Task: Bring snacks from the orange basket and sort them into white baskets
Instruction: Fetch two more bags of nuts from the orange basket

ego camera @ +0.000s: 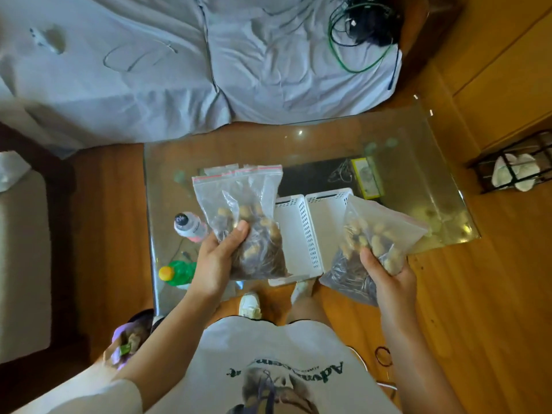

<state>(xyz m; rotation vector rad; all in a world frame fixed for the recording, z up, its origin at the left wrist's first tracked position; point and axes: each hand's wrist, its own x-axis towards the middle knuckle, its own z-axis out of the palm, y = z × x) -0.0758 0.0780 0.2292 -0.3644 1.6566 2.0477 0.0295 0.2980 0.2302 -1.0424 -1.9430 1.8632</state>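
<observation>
Left hand (219, 258): raised over the near left part of the glass table (433, 186), forearm reaching up from the lower left; fingers curled under and thumb pressed on the front of a clear zip bag (242, 216), gripping it near the bottom; this bag stands upright, red seal at the top, filled with pale nuts and dark pieces
Right hand (388, 279): held beyond the table's near edge, palm up, forearm coming from the lower right; fingers closed round a second zip bag (376, 243) of the same mix; the bag is tilted, its top leaning to the right
White baskets (310, 234): two, side by side and touching, on the table between the two bags; partly hidden by the bags
Bottles: a pink bottle (189, 225) and a green bottle (179, 271) at the table's left edge
Sofa (179, 61): beyond the table's far side; grey cover; cables (363, 31) on its right end
</observation>
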